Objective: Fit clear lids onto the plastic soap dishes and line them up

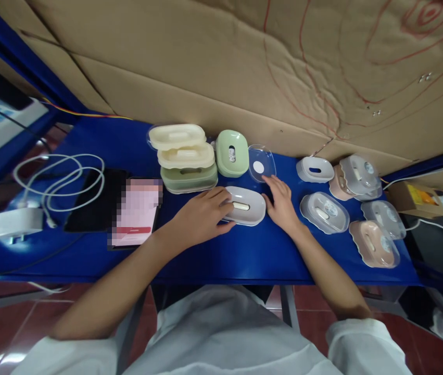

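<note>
Head cam: pale oval box (pixel 251 214) sat on the blue table (pixel 205 268), right in front of the person & btwn the two hands. Cream-coloured bar (pixel 240 206) showed in a slot at its middle.

Handling, my guess: thin moulded plastic, so prob. light, fairly stiff w/ a little flex at the walls, & smooth enough to slip on the glossy tabletop. Not esp. fragile, tho a hard squeeze might bow the sides. Best hold prob. the rounded ends or opposite long walls, thumb one side & fingers the other, clear of the bar.

L hand (pixel 202 214) was at the box's L end: fingers bent over that end, thumb low by the near edge, moderate gap btwn. Can't tell if they actually pinched it or just rested there. R hand (pixel 282 204) held nothing; thumb & index stood well spread, thumb just beside the box's R end (contact unclear), fingertips up by the near edge of a clear lid (pixel 268 162), touching or not also unclear.

Green box (pixel 241 156) stood behind the pale one, next to the lid; stacked cream trays (pixel 186 156) were off to the L, beyond the L fingers.
</note>
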Tool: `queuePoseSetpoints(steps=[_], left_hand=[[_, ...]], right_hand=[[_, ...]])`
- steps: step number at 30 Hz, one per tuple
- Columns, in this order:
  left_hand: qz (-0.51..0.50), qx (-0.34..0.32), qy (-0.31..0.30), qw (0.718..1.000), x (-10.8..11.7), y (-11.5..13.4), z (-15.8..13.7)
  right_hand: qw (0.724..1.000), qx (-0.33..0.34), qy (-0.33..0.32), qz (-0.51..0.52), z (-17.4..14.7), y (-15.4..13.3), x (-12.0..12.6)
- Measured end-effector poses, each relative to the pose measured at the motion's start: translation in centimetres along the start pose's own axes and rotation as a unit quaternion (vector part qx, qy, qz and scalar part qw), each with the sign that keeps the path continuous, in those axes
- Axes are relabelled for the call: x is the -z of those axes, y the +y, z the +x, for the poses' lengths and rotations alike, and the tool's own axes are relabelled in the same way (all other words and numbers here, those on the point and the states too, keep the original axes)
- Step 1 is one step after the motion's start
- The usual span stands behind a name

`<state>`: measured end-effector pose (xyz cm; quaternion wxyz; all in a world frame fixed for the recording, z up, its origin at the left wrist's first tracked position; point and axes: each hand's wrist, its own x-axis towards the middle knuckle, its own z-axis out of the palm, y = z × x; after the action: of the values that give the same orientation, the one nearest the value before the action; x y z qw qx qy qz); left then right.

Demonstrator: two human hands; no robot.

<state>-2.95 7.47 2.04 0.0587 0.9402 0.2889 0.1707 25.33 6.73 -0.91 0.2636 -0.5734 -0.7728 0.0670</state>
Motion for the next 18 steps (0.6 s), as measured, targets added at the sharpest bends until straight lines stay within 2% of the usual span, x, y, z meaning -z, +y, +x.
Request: queuePoseSetpoints(steps=[4,6,7,8,10,12,14,15,16,17,18], left_hand=[[-0.008,0.01,0.001,1.0,0.3,-0.2,-0.1],[-0.013,0.019,0.002,1.0,0.3,-0.1,0.0],[-0.015,0.025,0.004,1.0,0.3,0.0,0.0],[-0.013,0.031,0.01,0.999,0.2,0.1,0.1],[-0.001,0.033,0.028,0.999,0.0,0.3,0.2],[0.018,0.019,0.053,0.998,-0.1,0.5,0.2],[0.033,0.005,0.074,0.997,-0.3,0.6,0.3],[0.036,0.003,0.078,0.996,-0.4,0.6,0.4],[0.036,0.002,0.08,0.996,-0.5,0.5,0.4],[0.033,0.002,0.079,0.996,-0.6,0.5,0.4],[0.027,0.004,0.076,0.997,-0.7,0.4,0.4]], right_hand=[[0.997,-0.06,0.008,0.037,0.2,0.7,0.0],[0.986,-0.085,0.06,0.128,0.0,0.5,0.9],[0.971,-0.104,0.091,0.197,-0.2,0.3,1.5],[0.946,-0.126,0.116,0.276,-0.2,0.1,2.1],[0.876,-0.171,0.128,0.432,-0.3,-0.3,3.3],[0.812,-0.216,0.089,0.536,-0.3,-0.6,3.9],[0.78,-0.268,0.018,0.565,-0.2,-0.7,3.9],[0.78,-0.288,-0.016,0.555,-0.3,-0.7,3.7],[0.792,-0.298,-0.041,0.532,-0.4,-0.6,3.4],[0.817,-0.294,-0.051,0.493,-0.5,-0.6,3.2],[0.855,-0.275,-0.041,0.438,-0.7,-0.6,3.0]])
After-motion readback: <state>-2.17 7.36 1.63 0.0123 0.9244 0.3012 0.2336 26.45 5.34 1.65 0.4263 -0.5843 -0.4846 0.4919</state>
